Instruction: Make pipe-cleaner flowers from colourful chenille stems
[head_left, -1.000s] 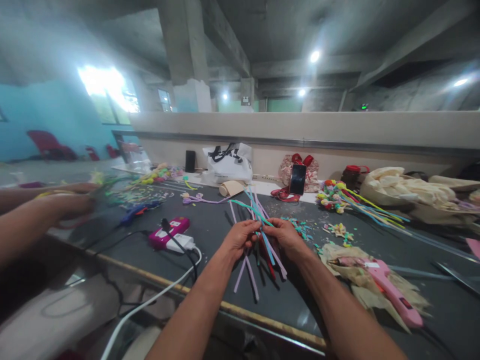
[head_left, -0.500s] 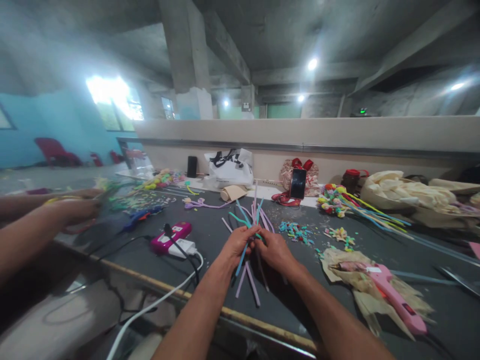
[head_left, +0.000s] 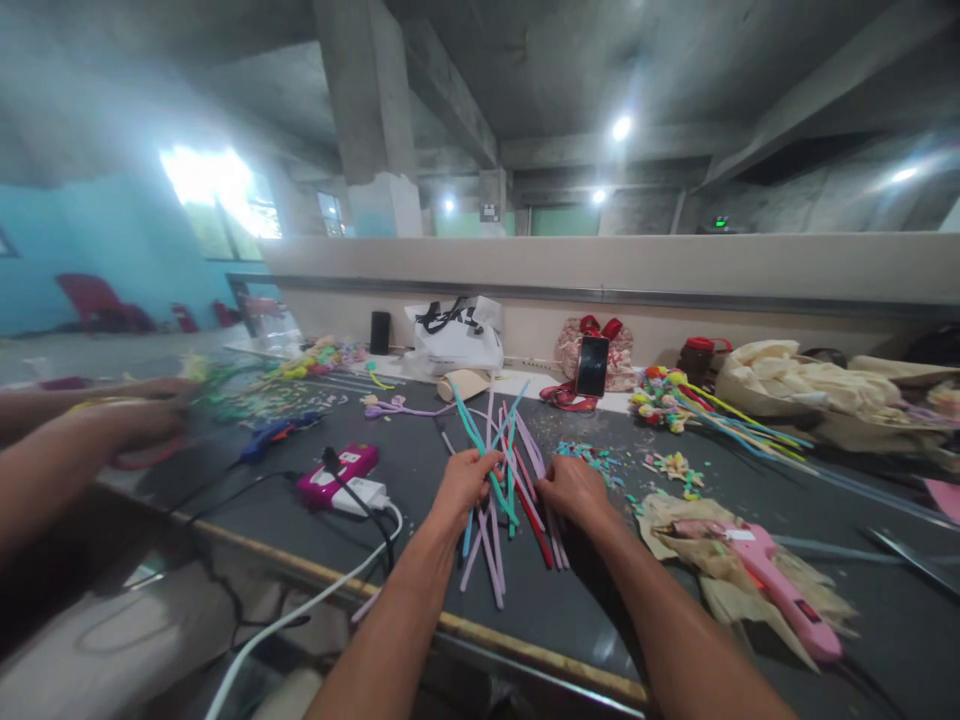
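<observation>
Dark table (head_left: pixel 225 500), loose colored sticks (head_left: pixel 510 480) fanned on it mid-front. Left hand (head_left: pixel 465 482) pinches a few sticks; right hand (head_left: pixel 574 490) presses others flat, grip unclear. Sorting looks early, bundle ungathered, pink glue gun (head_left: pixel 780 585) untouched.

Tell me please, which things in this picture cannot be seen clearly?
- Head view: the left hand and right hand cover the middle of the straws; the grip of each is unclear.
- A co-worker's hands at the left edge are blurred by motion; what they hold is unreadable.
- The scraps are too small to identify.
- The glue gun cord runs off the bottom edge.
</observation>
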